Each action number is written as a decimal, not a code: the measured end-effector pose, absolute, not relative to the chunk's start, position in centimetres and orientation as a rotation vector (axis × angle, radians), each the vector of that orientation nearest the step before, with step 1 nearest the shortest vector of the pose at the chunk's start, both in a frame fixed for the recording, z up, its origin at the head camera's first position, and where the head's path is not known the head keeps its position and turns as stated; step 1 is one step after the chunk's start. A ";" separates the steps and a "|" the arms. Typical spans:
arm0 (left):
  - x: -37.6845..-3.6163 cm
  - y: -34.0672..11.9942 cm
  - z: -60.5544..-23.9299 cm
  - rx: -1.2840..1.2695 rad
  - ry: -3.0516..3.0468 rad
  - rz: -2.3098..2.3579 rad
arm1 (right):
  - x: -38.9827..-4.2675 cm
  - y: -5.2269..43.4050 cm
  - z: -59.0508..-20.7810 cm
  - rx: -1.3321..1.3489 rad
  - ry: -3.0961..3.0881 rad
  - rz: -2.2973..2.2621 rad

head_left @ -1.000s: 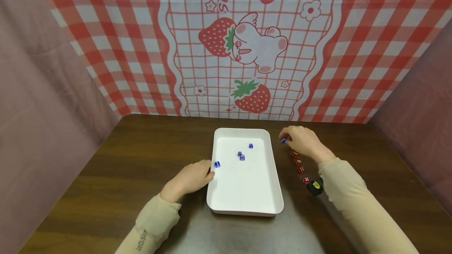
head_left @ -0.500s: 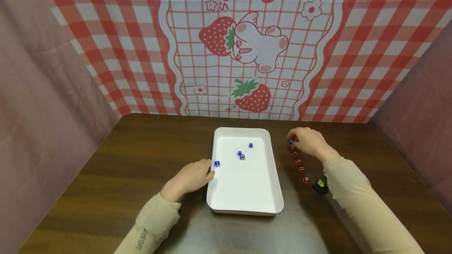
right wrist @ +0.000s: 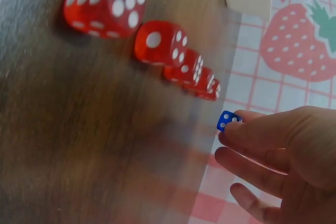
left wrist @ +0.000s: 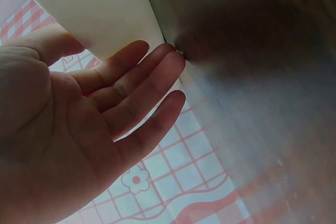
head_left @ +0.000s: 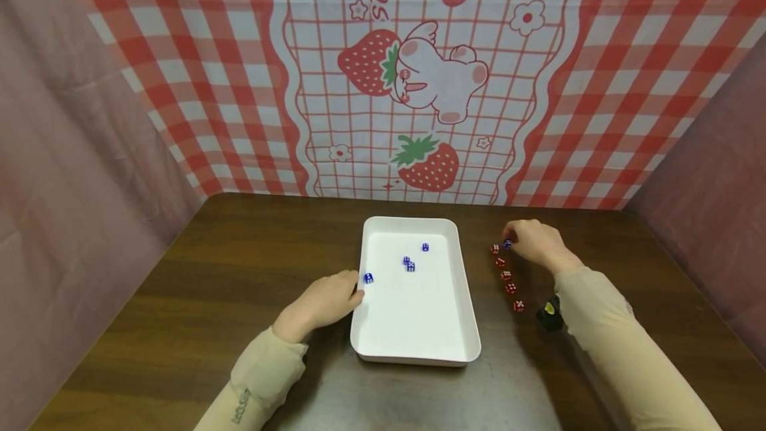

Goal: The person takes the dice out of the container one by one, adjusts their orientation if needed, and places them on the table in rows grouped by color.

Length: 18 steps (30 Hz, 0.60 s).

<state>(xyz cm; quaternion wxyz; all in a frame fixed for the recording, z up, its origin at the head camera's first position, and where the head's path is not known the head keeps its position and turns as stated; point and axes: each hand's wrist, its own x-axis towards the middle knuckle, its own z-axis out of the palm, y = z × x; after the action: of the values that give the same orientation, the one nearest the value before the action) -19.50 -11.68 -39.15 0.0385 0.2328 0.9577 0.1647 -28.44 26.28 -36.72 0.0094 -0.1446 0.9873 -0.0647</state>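
My right hand [head_left: 532, 242] pinches a small blue die [head_left: 507, 243] [right wrist: 227, 120] between thumb and fingertip, just right of the far end of a row of several red dice [head_left: 506, 276] [right wrist: 157, 42] on the dark wooden table. A white tray [head_left: 469, 324] in the middle holds several blue dice [head_left: 409, 263], one of them [head_left: 368, 278] by its left rim. There my left hand [head_left: 323, 301] [left wrist: 100, 114] rests, fingers straight against the tray's left wall [left wrist: 105, 9].
A black and yellow wrist camera [head_left: 549, 312] sits on my right forearm near the nearest red die. A strawberry-print cloth [head_left: 413, 78] hangs behind the table, with pinkish cloth walls [head_left: 78, 171] on both sides. Bare tabletop [head_left: 227, 265] lies left of the tray.
My right hand has carried the blue die to the right, from beside the tray's far right corner to just past the far end of the red row. The left hand has stayed put.
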 end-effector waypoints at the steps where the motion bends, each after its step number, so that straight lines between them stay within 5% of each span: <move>1: -19.5 -11.7 -39.2 0.713 2.938 0.502 | -28.5 26.4 -36.8 -0.442 3.078 -0.203; 18: -19.7 -11.8 -39.4 0.709 2.939 0.485 | -29.2 27.3 -38.2 -0.394 3.009 -0.188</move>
<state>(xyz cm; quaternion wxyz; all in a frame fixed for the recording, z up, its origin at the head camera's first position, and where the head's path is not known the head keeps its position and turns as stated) -19.69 -11.79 -39.38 0.0397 0.2313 0.9591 0.1581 -29.15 27.26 -38.18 0.0506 -0.1295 0.9883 -0.0619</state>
